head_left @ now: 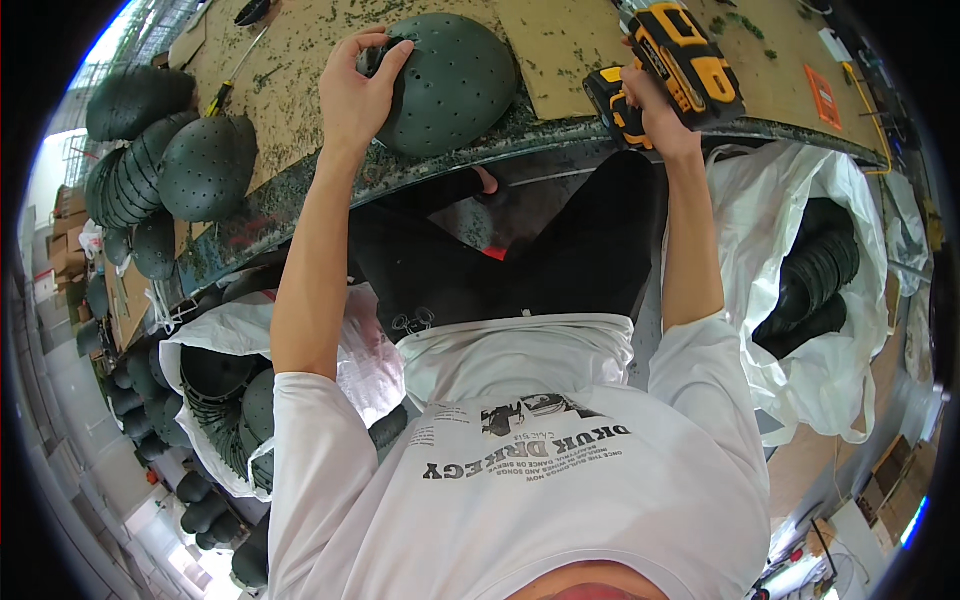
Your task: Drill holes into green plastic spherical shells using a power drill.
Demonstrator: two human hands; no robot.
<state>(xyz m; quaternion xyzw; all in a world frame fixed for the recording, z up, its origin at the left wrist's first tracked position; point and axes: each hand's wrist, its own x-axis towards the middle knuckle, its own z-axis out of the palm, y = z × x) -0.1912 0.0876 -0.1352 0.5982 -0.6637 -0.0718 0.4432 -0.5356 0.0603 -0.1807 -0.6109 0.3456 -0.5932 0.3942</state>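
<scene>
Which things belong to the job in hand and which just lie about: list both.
Job in hand:
dark green perforated dome, left grip at its edge
yellow-and-black power tool, in the right grip
stacked domes at left, probably

Lying about, seemingly:
yellow-handled screwdriver
flat orange-red item

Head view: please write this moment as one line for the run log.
left hand: touching dark green perforated shell | right hand: gripping yellow-black power drill | screwdriver: on table
</scene>
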